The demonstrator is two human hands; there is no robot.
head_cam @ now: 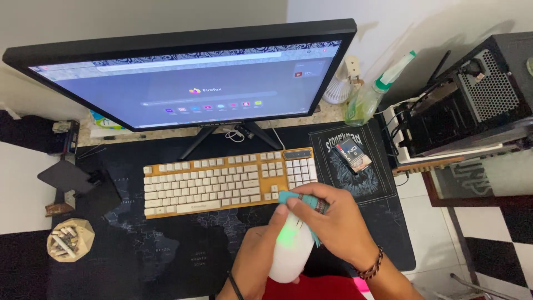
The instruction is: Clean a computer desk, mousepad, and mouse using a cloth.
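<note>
Resting in the left hand [251, 261], white mouse [290, 250] under right hand's [333, 222] teal cloth [292, 198].

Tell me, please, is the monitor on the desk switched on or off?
On: the monitor shows a lit browser page with a row of small coloured icons above the keyboard.

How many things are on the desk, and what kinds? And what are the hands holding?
Monitor: 1
Keyboard: 1
Spray bottle: 1
Small fan: 1
Mouse, in left hand: 1
Teal cloth, in right hand: 1
Total: 6
</note>
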